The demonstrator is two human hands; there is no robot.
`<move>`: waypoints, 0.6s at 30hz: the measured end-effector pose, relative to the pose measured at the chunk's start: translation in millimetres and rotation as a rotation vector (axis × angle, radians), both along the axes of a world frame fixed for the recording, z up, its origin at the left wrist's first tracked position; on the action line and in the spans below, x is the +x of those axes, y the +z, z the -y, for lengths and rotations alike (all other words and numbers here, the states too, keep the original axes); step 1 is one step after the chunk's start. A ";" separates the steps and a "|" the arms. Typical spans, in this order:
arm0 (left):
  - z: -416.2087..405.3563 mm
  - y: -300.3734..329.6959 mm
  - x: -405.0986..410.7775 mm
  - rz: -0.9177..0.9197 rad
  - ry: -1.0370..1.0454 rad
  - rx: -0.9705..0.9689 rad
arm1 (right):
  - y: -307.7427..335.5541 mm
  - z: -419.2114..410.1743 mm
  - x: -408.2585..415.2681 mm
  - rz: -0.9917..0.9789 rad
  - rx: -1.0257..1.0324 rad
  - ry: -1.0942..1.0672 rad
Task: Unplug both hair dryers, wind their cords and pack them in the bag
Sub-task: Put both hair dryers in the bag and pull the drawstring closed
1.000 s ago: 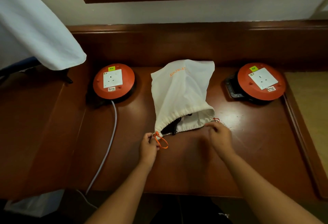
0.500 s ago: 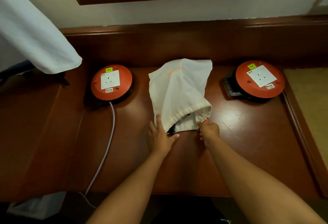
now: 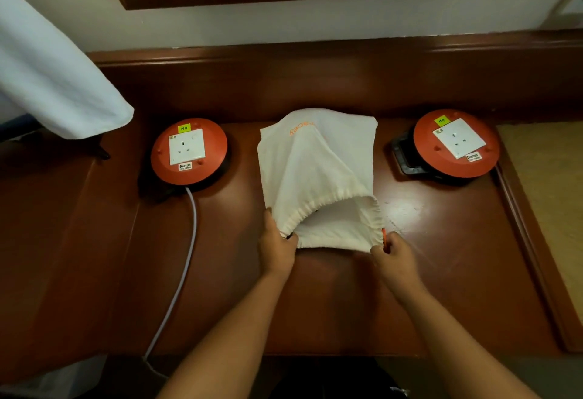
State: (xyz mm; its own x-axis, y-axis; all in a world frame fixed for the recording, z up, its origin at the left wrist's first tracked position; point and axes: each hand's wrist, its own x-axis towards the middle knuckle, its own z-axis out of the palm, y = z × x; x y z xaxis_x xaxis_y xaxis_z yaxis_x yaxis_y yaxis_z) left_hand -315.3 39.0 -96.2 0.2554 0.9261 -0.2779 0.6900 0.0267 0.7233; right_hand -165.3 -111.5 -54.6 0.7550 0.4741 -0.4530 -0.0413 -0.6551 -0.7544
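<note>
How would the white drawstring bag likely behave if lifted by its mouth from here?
The white drawstring bag looks like soft cloth, wrinkled and sagging, so it would probably hang limp. It bulges as if filled, so likely bottom-heavy. With the left hand and right hand gripping the mouth's edges, slipping seems unlikely.

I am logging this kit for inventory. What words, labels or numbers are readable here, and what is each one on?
"M4": yellow tag on the left reel.
"M4": yellow tag on the right reel.
"5 METERS": white sticker on the left reel; the line beneath is too small to read.
White sticker on the right reel: too blurred to read.
Orange print on the bag: upside down, not legible.
</note>
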 end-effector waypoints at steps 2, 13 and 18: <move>4.4 2.2 -1.4 0.010 0.034 -0.027 | 3.6 5.0 0.9 0.059 -0.008 0.049; 6.0 -13.9 -57.6 0.024 -0.008 -0.201 | 3.0 30.9 12.4 0.031 -0.008 -0.014; 5.6 11.7 -82.1 -0.003 0.060 -0.098 | 3.4 39.4 26.9 -0.123 0.164 -0.305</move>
